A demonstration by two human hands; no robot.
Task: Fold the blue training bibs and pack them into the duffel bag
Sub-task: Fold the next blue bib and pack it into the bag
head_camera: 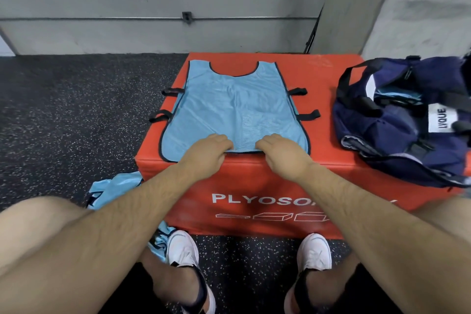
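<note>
A light blue mesh training bib with black trim lies flat on a red padded plyo box. The left hand and right hand sit close together at its near hem, fingers curled, apparently pinching the edge. An open navy fabric duffel bag rests on the box's right end, with pale blue cloth inside. Crumpled blue bibs lie on the floor by the left knee.

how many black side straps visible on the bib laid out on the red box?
4 on the bib: upper-left strap, lower-left strap, upper-right strap, lower-right strap. None seem hidden.
</note>
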